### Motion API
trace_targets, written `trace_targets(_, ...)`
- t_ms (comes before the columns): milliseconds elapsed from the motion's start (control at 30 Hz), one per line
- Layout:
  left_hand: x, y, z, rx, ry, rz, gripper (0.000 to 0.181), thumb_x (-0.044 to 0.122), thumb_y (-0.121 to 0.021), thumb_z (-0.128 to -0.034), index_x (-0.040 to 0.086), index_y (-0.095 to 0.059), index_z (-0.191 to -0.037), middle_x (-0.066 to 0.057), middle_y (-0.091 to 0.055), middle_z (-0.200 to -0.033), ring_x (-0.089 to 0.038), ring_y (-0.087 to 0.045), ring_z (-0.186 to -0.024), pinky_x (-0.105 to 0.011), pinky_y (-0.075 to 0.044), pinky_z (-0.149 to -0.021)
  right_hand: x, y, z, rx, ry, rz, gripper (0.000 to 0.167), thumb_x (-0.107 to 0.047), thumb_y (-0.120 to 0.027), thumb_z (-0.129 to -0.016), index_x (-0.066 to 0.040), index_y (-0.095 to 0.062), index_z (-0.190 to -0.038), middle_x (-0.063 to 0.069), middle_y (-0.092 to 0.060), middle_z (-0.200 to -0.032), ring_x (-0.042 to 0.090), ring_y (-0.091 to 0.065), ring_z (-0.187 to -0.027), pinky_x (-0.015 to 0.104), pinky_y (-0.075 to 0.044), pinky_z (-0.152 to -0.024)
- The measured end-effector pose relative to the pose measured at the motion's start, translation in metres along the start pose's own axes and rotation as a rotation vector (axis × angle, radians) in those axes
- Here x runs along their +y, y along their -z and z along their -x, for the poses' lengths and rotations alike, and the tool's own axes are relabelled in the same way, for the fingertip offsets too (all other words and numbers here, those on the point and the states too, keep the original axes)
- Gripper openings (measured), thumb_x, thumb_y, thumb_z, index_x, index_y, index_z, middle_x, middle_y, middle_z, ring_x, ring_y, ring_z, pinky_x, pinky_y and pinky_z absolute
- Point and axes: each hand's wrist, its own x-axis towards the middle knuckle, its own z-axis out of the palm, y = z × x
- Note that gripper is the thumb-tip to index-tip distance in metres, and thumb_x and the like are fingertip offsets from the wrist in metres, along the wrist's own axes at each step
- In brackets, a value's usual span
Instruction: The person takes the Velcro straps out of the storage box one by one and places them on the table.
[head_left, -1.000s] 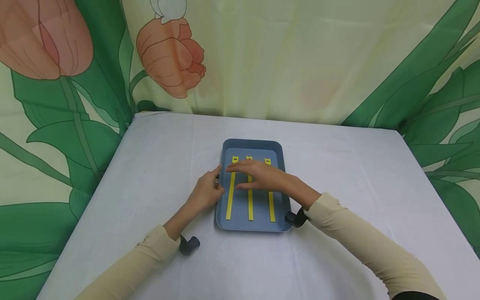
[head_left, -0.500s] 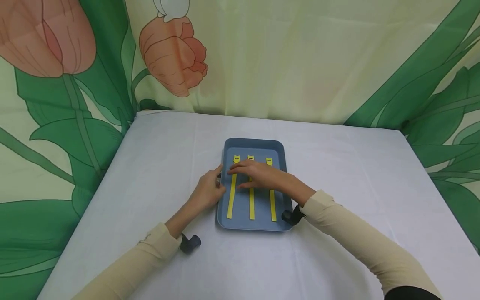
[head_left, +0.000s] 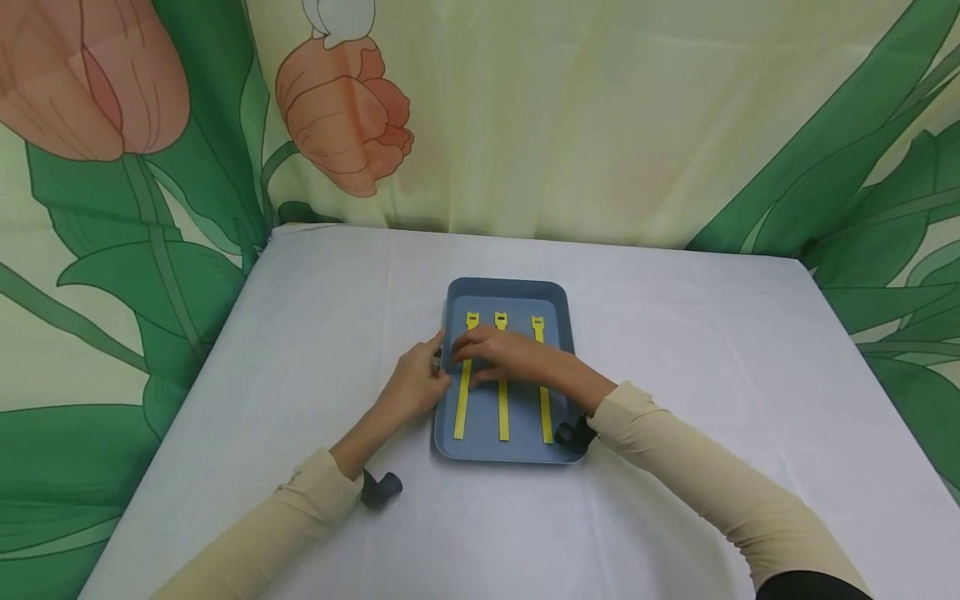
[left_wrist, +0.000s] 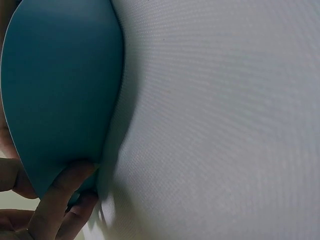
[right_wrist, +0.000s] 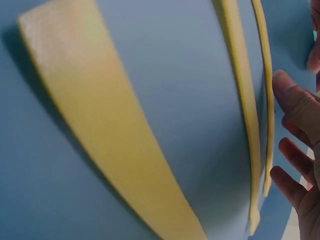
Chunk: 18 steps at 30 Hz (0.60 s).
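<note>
A blue-grey rectangular tray (head_left: 507,288) lies on the table with three yellow slotted-head straps inside: a left strap (head_left: 461,408), a middle strap (head_left: 503,417) and a right strap (head_left: 545,412). My left hand (head_left: 412,379) holds the tray's left edge; in the left wrist view its bent fingers (left_wrist: 60,197) rest against the outer wall. Over the tray, my right hand (head_left: 510,354) reaches across the middle strap toward the left one, fingers loosely bent. In the right wrist view, its thumb (right_wrist: 295,102) is close beside the farthest strap; contact cannot be told.
A white cloth (head_left: 675,350) covers the table around the tray. Behind and at both sides hangs a curtain (head_left: 570,125) with printed flowers and leaves. Dark wrist cameras sit below both cuffs, the right camera (head_left: 576,435) over the tray's near right corner.
My right hand has shifted slightly left and nearer to me, its fingers bending lower over the left strap. My left hand stays at the tray's edge. The straps lie as before.
</note>
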Motion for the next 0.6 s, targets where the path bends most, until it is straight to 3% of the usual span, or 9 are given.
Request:
trace_targets(367, 0.0, -0.0001, -0.0009, 0.004, -0.009, -0.007, 0.067, -0.003, -0.054, -0.0792, -0.008, -0.032, -0.142, -0.024, -0.055, -0.119, -0.02, -0.054, -0.077, -0.026, -0.048, -0.062, -0.0011, -0.0069, -0.0035, 0.019, -0.023, 0.038, 0.033, -0.021, -0.073, -0.081, -0.011, -0.069, -0.112, 0.001, -0.061, -0.112, 0.013, -0.051, -0.107, 0.023, -0.045, -0.09)
trace_targets(600, -0.0024, -0.0024, -0.0013, -0.003, -0.006, -0.009, 0.067, -0.001, -0.055, -0.0805, -0.007, -0.03, -0.142, -0.023, -0.054, -0.121, -0.019, -0.056, -0.078, -0.026, -0.05, -0.063, -0.001, -0.0093, -0.0038, 0.04, -0.002, 0.119, 0.026, -0.025, -0.075, -0.079, -0.013, -0.073, -0.102, 0.002, -0.059, -0.106, 0.014, -0.051, -0.099, 0.02, -0.047, -0.085)
